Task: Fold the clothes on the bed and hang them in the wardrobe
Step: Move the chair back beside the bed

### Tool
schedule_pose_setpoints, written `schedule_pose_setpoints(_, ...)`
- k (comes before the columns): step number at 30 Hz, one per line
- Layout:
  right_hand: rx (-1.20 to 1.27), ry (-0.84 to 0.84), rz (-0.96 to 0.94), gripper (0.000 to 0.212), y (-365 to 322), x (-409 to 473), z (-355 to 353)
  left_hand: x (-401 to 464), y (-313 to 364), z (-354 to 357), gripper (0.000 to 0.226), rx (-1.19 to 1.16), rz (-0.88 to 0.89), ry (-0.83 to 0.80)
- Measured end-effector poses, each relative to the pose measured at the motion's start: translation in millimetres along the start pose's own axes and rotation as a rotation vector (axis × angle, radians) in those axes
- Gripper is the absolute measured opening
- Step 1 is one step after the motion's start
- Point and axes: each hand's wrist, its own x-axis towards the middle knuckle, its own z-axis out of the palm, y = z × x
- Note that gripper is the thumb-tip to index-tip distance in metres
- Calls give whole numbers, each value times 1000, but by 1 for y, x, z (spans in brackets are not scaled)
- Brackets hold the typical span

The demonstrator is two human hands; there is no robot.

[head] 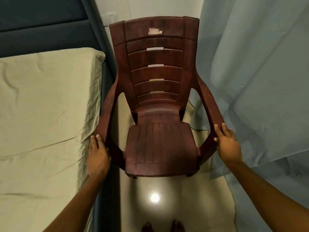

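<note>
1. Holding a brown plastic armchair [158,101] at mid-frame by its two armrests: the left hand [98,154] lies along the left armrest and the right hand [228,144] along the right one. The fingers look mostly straight, pressing rather than wrapping, though I can't tell what the thumbs do underneath.
2. The bed [41,106] fills the left of the frame with only a wrinkled pale sheet showing, no clothes in sight.
3. No wardrobe visible either, just a pale curtain [259,72] on the right.
4. So I can't tell how far the folding or hanging has got; this looks like a side step.
</note>
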Motion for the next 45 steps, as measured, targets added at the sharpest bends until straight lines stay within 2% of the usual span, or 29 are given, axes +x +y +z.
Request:
schedule_pose_setpoints(3,38,-21,41,62,-7,-4,2,-23,-7,11,77,60,87,35)
schedule_pose_setpoints(5,52,66,48,59,-12,-17,12,-39,-6,16,79,103,148,79)
schedule_pose_setpoints(7,37,108,-31,58,-16,-35,32,-63,1,27,76,120,244,-10)
schedule_pose_setpoints(10,-37,-92,-321,55,-30,-66,81,-107,22,62,71,156,408,-329)
schedule_pose_setpoints(12,-117,-331,-388,76,-40,-77,118,-124,37,86,75,254,465,-482)
schedule_pose_setpoints(14,-195,-409,-421,96,-63,-83,137,-126,51,106,80,321,491,-529)
schedule_pose_setpoints(17,-278,-430,-494,86,-84,-83,153,-117,62,135,84,388,538,-581)
schedule_pose_setpoints(21,-287,-464,-437,102,-83,-77,198,-101,63,168,96,463,546,-552)
schedule_pose_setpoints(23,-286,-404,-451,93,-75,-78,216,-95,62,179,101,460,543,-480)
schedule_pose_setpoints(25,-282,-273,-537,78,-70,-81,223,-95,60,189,105,471,536,-456)
schedule_pose_setpoints(26,-276,-248,-558,79,-68,-83,230,-96,60,192,106,486,536,-466)
schedule_pose_setpoints(32,-242,-245,-507,97,-75,-54,228,-74,70,202,106,493,503,-420)
schedule_pose_setpoints(36,-238,-327,-477,124,-74,-8,215,-38,90,200,104,468,490,-426)
schedule_pose_setpoints(38,-203,-346,-481,127,-79,16,202,-19,99,197,106,450,486,-441)
schedule_pose_setpoints(42,-241,-378,-529,103,-90,57,182,21,111,194,110,403,486,-462)
schedule_pose_setpoints(45,-241,-396,-508,98,-101,87,174,52,119,193,111,388,492,-464)
